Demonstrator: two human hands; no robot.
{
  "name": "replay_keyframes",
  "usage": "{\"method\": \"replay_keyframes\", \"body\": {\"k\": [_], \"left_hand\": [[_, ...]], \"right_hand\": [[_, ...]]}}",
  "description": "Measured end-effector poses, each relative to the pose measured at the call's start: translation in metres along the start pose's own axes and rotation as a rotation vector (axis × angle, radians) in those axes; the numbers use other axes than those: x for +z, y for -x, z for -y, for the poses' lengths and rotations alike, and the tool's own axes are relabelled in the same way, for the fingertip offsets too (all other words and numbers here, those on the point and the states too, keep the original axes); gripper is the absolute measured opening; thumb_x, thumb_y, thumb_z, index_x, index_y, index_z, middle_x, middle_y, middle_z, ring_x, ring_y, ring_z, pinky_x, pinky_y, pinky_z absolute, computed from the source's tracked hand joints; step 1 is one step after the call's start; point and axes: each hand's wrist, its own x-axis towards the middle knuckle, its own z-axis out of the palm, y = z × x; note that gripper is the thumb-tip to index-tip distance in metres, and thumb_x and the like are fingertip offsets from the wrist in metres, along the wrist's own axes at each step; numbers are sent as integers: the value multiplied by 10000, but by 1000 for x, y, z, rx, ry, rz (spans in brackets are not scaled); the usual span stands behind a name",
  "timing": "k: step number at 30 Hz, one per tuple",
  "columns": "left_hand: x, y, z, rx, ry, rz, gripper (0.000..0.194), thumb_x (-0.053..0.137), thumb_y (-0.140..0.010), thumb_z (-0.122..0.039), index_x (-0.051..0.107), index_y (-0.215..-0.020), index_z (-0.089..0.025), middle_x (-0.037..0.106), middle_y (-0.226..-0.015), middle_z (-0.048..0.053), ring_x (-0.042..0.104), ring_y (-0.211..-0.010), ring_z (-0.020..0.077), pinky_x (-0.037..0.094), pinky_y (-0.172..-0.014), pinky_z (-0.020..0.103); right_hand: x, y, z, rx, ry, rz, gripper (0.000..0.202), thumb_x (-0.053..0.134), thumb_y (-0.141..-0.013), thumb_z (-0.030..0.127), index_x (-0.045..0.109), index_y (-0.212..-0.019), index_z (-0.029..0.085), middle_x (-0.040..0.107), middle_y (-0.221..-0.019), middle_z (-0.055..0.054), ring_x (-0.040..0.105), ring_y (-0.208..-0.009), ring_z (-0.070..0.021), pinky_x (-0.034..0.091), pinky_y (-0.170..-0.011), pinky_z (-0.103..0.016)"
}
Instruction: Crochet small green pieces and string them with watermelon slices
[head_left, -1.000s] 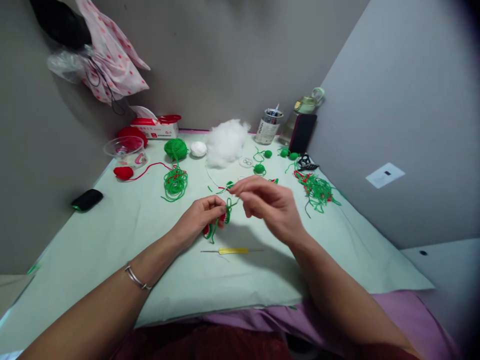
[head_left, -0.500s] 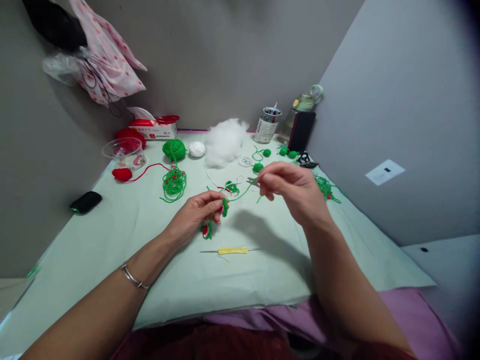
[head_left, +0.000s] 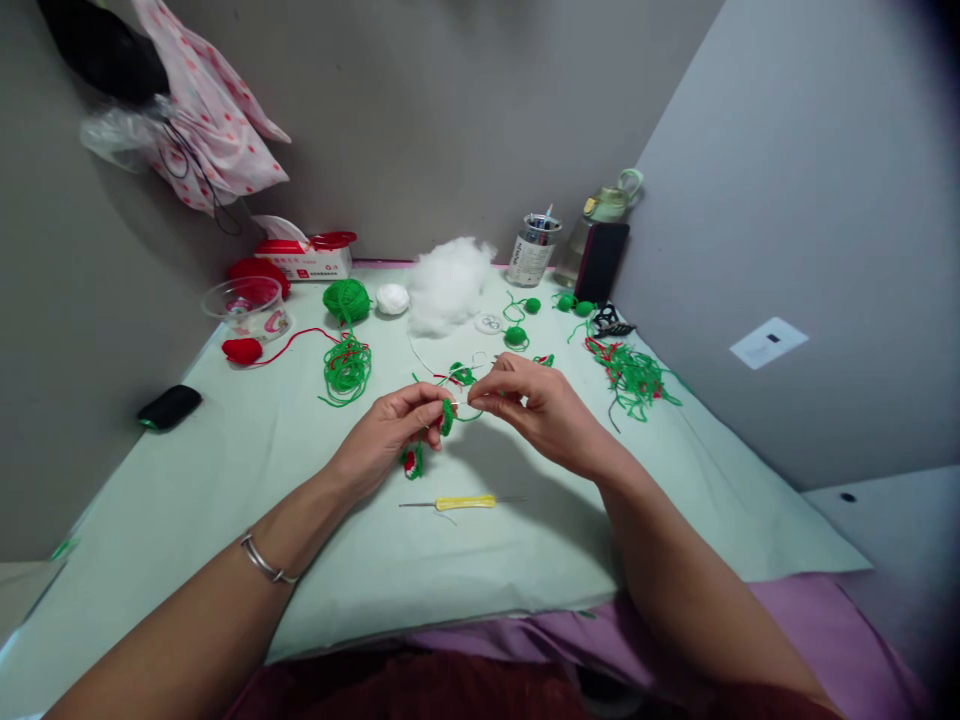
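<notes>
My left hand [head_left: 401, 425] is closed on a small green crocheted piece [head_left: 448, 416], pinched between thumb and fingers. Beneath that hand hangs another crocheted piece [head_left: 412, 462] in green, red and white. My right hand [head_left: 536, 405] pinches a thin, silvery needle [head_left: 461, 403], whose end meets the green piece or lies very close to it. A strand of green yarn [head_left: 471, 417] curves between the two hands. In front of them on the cloth lies a crochet hook [head_left: 465, 503] with a yellow handle.
Behind my hands are white stuffing [head_left: 450, 285], a green yarn ball [head_left: 347, 299], a white ball [head_left: 392, 299] and small green balls [head_left: 516, 336]. Tangled yarn scraps [head_left: 637, 378] lie right. A plastic tub [head_left: 251, 308], pen jar [head_left: 534, 250], bottle [head_left: 606, 205] and phone [head_left: 602, 262] stand farther back.
My right hand has come left and slightly down, close to my left hand, and the green yarn between them now sags. My left hand stays in place with the crocheted piece.
</notes>
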Motion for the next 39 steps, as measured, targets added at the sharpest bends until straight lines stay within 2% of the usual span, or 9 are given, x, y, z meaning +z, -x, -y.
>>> {"method": "replay_keyframes", "body": {"k": [6,17,21,26,28,30,32,34,39], "left_hand": [[-1,-1,0,11,-3,36,177,741,-845,-344,714,-925,-190,598,-712,-20,558,-592,96,437,-471,185],[2,0,1,11,-11,-65,201,755,-821,-344,670,-926,-195,601,-660,-40,549,-565,96,410,-478,192],[2,-1,4,36,-7,-83,190,761,-806,-311,650,-892,-183,596,-671,-45,541,-564,84,448,-537,197],[2,-2,9,18,-66,-63,174,733,-809,-300,626,-858,-172,576,-659,-44,528,-559,82,413,-513,188],[2,-2,10,20,-70,-59,165,725,-808,-293,618,-851,-175,561,-653,-48,515,-557,82,430,-528,190],[1,-2,10,13,-69,-64,166,720,-809,-299,613,-853,-180,553,-649,-51,507,-551,84,444,-538,194],[1,-1,9,-12,-66,-69,169,718,-810,-305,608,-857,-185,547,-643,-51,503,-541,82,436,-524,189],[1,-1,7,-35,-45,-70,163,714,-811,-296,596,-859,-194,536,-638,-56,498,-533,78,426,-511,179],[3,1,2,-14,59,-50,167,719,-821,-248,562,-873,-222,527,-658,-72,479,-509,61,411,-488,160]], "right_hand": [[7,0,1,-7,-7,-11,119,631,-966,174,739,-925,203,572,-803,0,553,-743,-125,397,-693,-257],[24,-3,-3,114,19,-58,111,648,-956,251,676,-869,187,636,-757,-1,538,-665,-123,388,-648,-256],[29,-1,0,54,-82,-6,162,526,-1006,196,653,-1105,202,704,-849,-17,616,-711,-126,449,-685,-253],[36,2,3,-73,78,-11,171,524,-1010,222,691,-983,202,724,-959,-72,650,-822,-160,473,-718,-283],[35,2,8,-71,-41,-79,149,546,-997,238,690,-967,210,714,-1012,-78,658,-808,-154,496,-693,-281],[28,2,15,-5,-327,-141,120,565,-992,278,660,-958,213,710,-1012,-68,669,-711,-132,515,-609,-265],[15,1,19,93,-640,-154,128,573,-992,331,608,-939,220,712,-901,-31,665,-582,-120,515,-510,-253],[-1,-1,17,136,-812,-220,148,615,-971,369,579,-926,232,692,-779,12,683,-563,-131,552,-520,-262],[-32,-6,-1,68,-809,-785,208,712,-899,389,572,-860,240,612,-686,66,686,-625,-109,595,-637,-249]]}}
